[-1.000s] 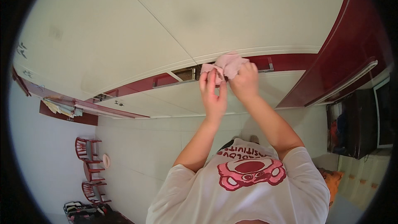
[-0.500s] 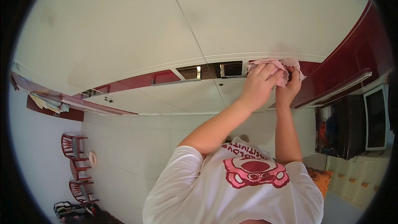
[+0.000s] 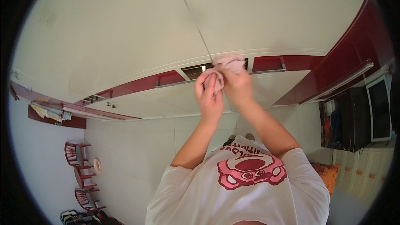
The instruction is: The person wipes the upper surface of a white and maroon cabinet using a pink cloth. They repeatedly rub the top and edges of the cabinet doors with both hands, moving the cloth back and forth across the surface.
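A pale pink cloth (image 3: 230, 61) lies bunched across the dark glossy panel (image 3: 193, 72) in the middle of the cabinet front. My right hand (image 3: 238, 84) is on it from below, slightly blurred, and its fingertips are lost behind the cloth. Just left of it, my left hand (image 3: 210, 93) has its fingers curled round a hanging fold of the same cloth. Red strips (image 3: 266, 63) and metal-edged handles run along this band, with wide cream doors (image 3: 125, 25) beyond.
At the right stands a dark cabinet (image 3: 346, 123) beside a white-framed screen (image 3: 380, 108). Red wooden chairs (image 3: 76, 155) and a round pink-rimmed basin (image 3: 97, 166) are at the far left. Folded cloths (image 3: 50, 110) rest on a shelf. Pale floor tiles (image 3: 137, 150) lie below.
Both hands have moved left along the band with the cloth, from the right red strip to the central dark panel. The right handle and red strip are now uncovered.
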### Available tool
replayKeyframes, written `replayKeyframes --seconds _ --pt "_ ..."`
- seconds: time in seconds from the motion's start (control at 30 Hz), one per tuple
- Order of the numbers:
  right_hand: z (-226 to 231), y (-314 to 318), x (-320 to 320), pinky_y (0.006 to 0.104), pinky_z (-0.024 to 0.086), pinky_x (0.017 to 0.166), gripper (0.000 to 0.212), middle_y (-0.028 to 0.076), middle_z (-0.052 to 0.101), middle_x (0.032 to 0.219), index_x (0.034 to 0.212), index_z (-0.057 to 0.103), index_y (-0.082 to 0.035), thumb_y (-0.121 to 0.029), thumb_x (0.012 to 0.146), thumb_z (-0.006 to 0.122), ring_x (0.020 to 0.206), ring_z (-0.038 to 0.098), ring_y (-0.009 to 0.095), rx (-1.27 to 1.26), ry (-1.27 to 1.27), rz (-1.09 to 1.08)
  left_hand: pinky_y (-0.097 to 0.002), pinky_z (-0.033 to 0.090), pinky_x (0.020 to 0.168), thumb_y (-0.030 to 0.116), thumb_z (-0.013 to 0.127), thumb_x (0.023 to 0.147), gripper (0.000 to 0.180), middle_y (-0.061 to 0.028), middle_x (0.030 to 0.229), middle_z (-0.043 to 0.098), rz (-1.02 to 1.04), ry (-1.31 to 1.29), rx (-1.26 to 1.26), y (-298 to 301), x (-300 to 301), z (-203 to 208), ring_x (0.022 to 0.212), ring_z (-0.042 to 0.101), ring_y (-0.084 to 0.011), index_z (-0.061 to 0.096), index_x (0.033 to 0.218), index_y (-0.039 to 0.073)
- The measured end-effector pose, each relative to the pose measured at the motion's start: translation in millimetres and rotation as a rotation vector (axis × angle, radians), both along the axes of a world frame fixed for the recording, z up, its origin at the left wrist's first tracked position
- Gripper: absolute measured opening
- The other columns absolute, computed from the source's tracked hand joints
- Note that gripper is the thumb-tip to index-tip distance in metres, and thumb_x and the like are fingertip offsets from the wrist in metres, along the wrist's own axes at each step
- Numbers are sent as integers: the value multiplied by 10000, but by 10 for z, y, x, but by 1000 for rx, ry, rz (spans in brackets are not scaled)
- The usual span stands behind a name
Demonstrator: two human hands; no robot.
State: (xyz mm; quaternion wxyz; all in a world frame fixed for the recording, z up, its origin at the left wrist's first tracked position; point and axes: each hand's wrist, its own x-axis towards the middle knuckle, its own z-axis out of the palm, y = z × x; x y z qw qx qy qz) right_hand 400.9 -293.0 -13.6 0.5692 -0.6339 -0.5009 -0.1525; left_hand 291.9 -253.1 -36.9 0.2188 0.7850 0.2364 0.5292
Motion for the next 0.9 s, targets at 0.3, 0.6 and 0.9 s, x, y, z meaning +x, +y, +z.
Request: replayKeyframes --seconds 0.3,0.6,0.9 --pt "12 -253 209 371 538 699 180 132 686 936 998 708 -32 -24 820 677 814 662 290 -33 -19 43 -372 472 955 -66 639 844 443 -159 1332 462 -180 22 -129 -284 3 -122 1200 513 -296 605 1280 7" --pt "43 -499 279 320 530 738 287 123 700 976 1115 690 16 41 829 679 891 665 222 53 80 -95 -406 465 963 -55 647 800 446 -193 1295 503 -299 -12 -66 -533 66 -83 1173 529 -361 653 1235 44" --pt "-431 143 -220 421 533 651 202 106 650 982 920 692 -80 -111 723 724 858 641 325 -129 -144 28 -321 456 960 -50 561 953 355 -139 1348 451 -101 -95 -378 -261 -320 -457 1192 504 -240 596 1298 27"
